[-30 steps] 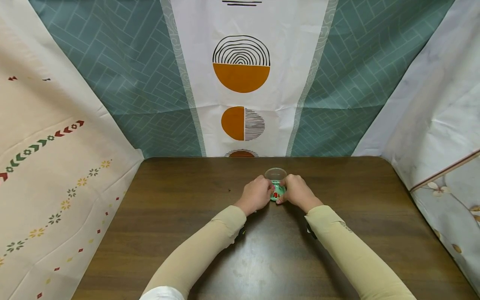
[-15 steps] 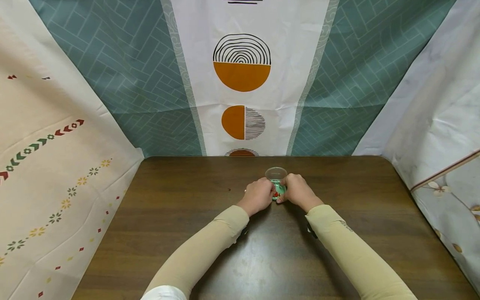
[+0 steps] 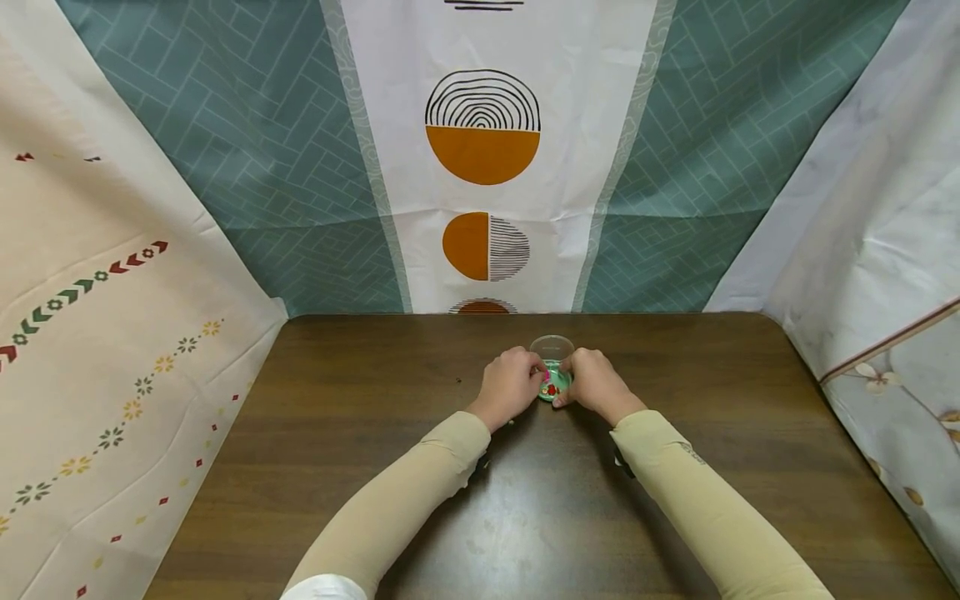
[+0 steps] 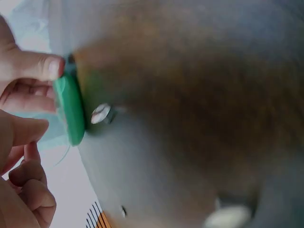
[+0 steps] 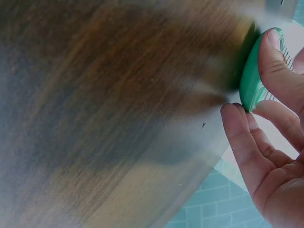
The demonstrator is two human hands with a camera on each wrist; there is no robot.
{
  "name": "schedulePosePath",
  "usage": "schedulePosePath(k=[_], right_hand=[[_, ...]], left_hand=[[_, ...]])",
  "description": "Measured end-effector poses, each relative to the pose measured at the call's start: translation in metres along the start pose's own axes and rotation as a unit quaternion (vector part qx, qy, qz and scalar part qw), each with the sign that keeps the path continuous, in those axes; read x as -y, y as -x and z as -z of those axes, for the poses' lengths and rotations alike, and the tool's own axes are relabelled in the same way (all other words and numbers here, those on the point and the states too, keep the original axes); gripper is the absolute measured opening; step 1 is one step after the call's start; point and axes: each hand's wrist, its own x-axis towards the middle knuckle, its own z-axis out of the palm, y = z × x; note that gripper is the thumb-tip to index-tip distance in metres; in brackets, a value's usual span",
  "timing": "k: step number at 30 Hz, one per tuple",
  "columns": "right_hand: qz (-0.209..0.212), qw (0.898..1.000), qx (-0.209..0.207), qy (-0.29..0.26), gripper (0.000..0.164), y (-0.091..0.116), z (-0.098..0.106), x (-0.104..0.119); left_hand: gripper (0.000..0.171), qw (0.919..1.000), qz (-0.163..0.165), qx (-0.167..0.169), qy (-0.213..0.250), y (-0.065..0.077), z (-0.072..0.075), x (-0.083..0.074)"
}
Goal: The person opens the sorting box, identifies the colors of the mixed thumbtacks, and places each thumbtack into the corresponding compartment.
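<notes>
A small round green case (image 3: pixel 558 382) stands at the table's far side, with a clear round lid (image 3: pixel 552 343) raised behind it. Red bits (image 3: pixel 552 389) and a pink piece (image 3: pixel 546 376) show in the green part. From its right, my right hand (image 3: pixel 597 385) holds the case, thumb at the near edge. The right wrist view shows that thumb (image 5: pixel 273 59) pressed on the green side. To its left is my left hand (image 3: pixel 510 385), fingers curled and fingertips right at the pink piece. I cannot tell whether they pinch it.
The brown wooden table (image 3: pixel 360 433) ends just beyond the case, at a patterned cloth wall (image 3: pixel 480 250). A small shiny piece (image 4: pixel 100 114) lies beside the case, with a dark speck (image 4: pixel 124 211) farther off. A pale round piece (image 4: pixel 229 217) lies lower right in the left wrist view.
My left hand dipped right over the case half a second ago, covering the pink piece, then drew back left, so the pink shows again. The right hand and case stay in place.
</notes>
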Motion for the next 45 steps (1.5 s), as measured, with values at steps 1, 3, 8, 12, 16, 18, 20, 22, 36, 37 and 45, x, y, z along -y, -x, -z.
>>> schedulePosePath(k=[1, 3, 8, 12, 16, 18, 20, 22, 36, 37, 45], right_hand=[[0.002, 1.0, 0.0, 0.001, 0.047, 0.0, 0.0, 0.0], [0.001, 1.0, -0.001, 0.001, 0.052, -0.001, 0.001, 0.0], [0.004, 1.0, -0.002, 0.003, 0.057, -0.002, 0.002, 0.0], [0.006, 1.0, 0.002, 0.0, 0.059, -0.002, 0.003, -0.001], [0.001, 1.0, 0.005, -0.004, 0.061, 0.0, 0.004, -0.004], [-0.001, 1.0, 0.005, -0.005, 0.06, 0.001, 0.005, -0.005], [-0.002, 1.0, 0.005, -0.007, 0.061, 0.001, 0.005, -0.007], [-0.002, 1.0, 0.003, -0.01, 0.061, 0.002, 0.004, -0.008], [0.0, 1.0, -0.005, -0.017, 0.059, 0.005, 0.0, -0.005], [0.0, 1.0, -0.004, -0.018, 0.059, 0.005, -0.001, -0.005], [0.012, 1.0, -0.006, -0.017, 0.058, 0.003, -0.001, -0.002]], left_hand=[[0.01, 0.9999, 0.007, -0.01, 0.01, 0.0, 0.003, 0.002], [0.01, 0.9991, 0.019, -0.022, 0.029, -0.001, 0.01, 0.007], [0.009, 0.9959, 0.054, -0.039, 0.061, -0.001, 0.032, 0.024], [0.007, 0.9912, 0.088, -0.055, 0.082, 0.002, 0.049, 0.045], [0.007, 0.9862, 0.123, -0.066, 0.089, 0.005, 0.066, 0.066], [0.009, 0.9846, 0.14, -0.059, 0.086, 0.007, 0.072, 0.077], [0.01, 0.9841, 0.155, -0.043, 0.076, 0.009, 0.077, 0.087], [0.012, 0.9845, 0.164, -0.012, 0.062, 0.011, 0.079, 0.095], [0.011, 0.9871, 0.114, 0.107, -0.035, 0.024, 0.067, 0.107], [0.011, 0.9862, 0.119, 0.109, -0.037, 0.025, 0.066, 0.107], [0.016, 0.9833, 0.141, 0.104, -0.049, 0.026, 0.059, 0.107]])
